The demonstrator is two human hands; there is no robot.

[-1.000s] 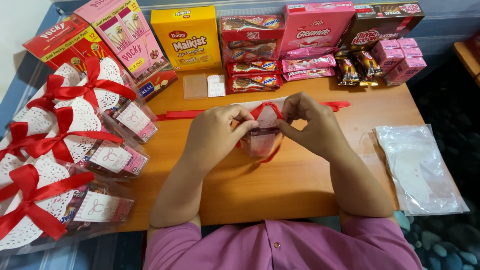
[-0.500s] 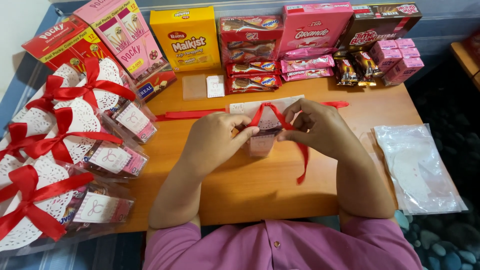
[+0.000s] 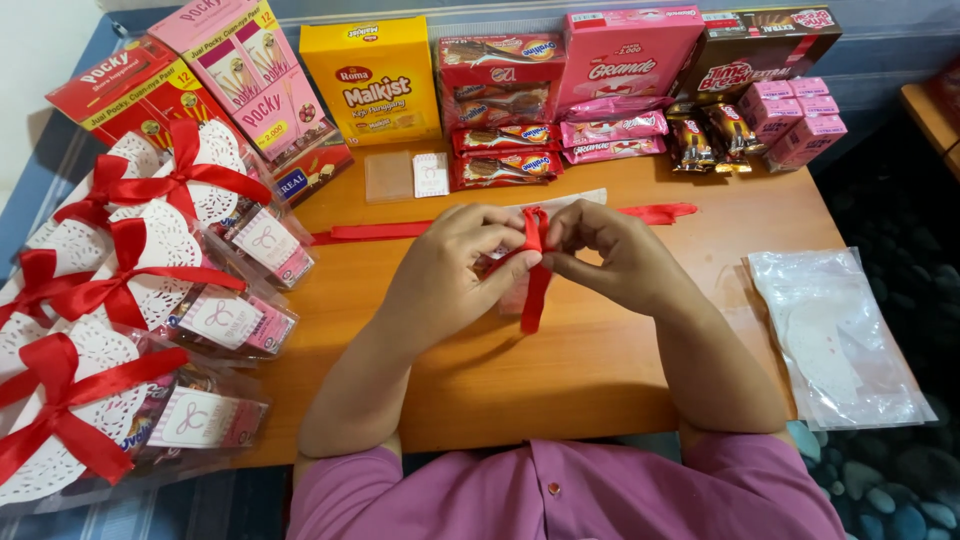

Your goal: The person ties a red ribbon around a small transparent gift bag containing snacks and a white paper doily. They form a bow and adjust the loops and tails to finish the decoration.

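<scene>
Both hands meet over the middle of the wooden table. My left hand and my right hand pinch a red ribbon between thumbs and fingers, forming a knot or loop on top of a small clear treat packet that is mostly hidden under them. One ribbon tail hangs down toward me below the hands. Another length of red ribbon lies flat on the table behind the hands.
Several finished packets with white doilies and red bows pile up at the left. Snack boxes and wrapped bars line the far edge. A clear plastic bag of white doilies lies at the right. Two small cards sit behind the hands.
The hands have drawn closer together and the ribbon has been pulled in tighter on the packet; the long tail that hung at the right now hangs short between the hands.
</scene>
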